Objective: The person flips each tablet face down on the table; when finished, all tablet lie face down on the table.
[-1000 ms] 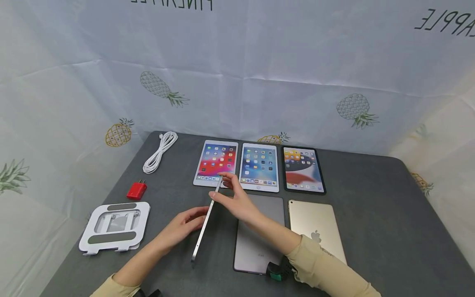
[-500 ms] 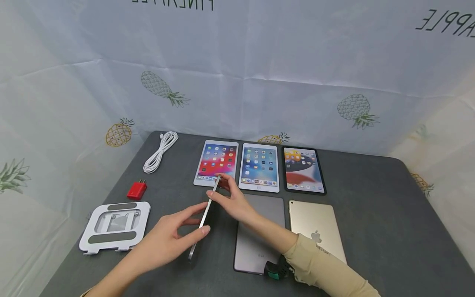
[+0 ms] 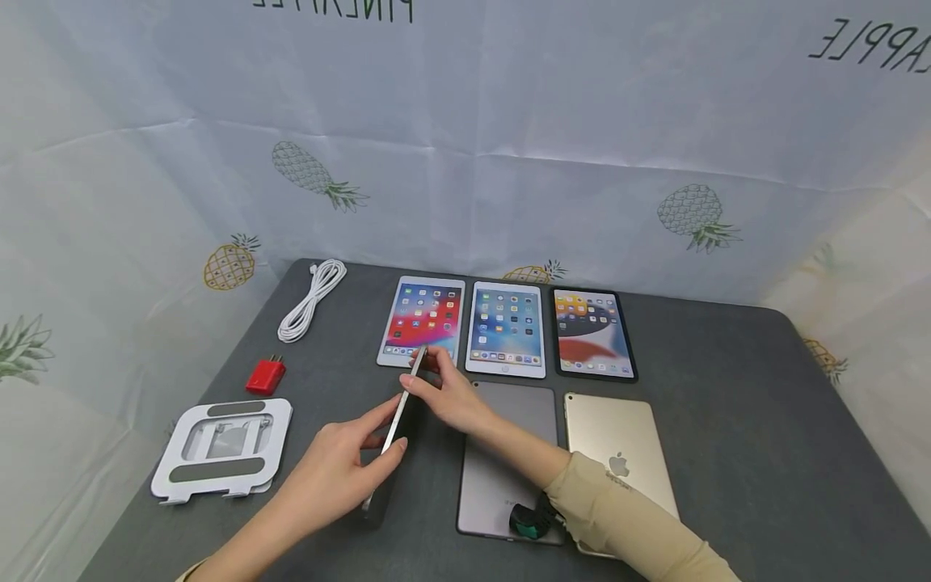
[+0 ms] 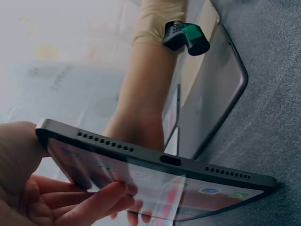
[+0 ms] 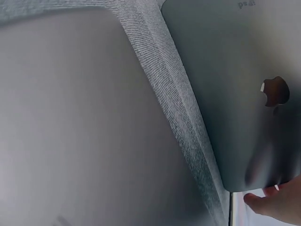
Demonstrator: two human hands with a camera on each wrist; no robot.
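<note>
From the head view, the held tablet [image 3: 398,414] showed little but its edge. A tan sleeve [image 3: 629,517] covered part of the gold tablet [image 3: 618,432]. The picture's edges cut off some printed lettering [image 3: 873,42] and, in the right wrist view, most of the right hand [image 5: 280,203]. The backdrop [image 4: 56,61] was blurred in the left wrist view.

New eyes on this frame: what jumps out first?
Probably the tablet held nearly upright mid-scene, edge-on to the head camera, the left hand on its near part and the right hand at its far end. Next, three lit screens in a row at the back of the table. Then the red charger at left, between cable and stand.
</note>
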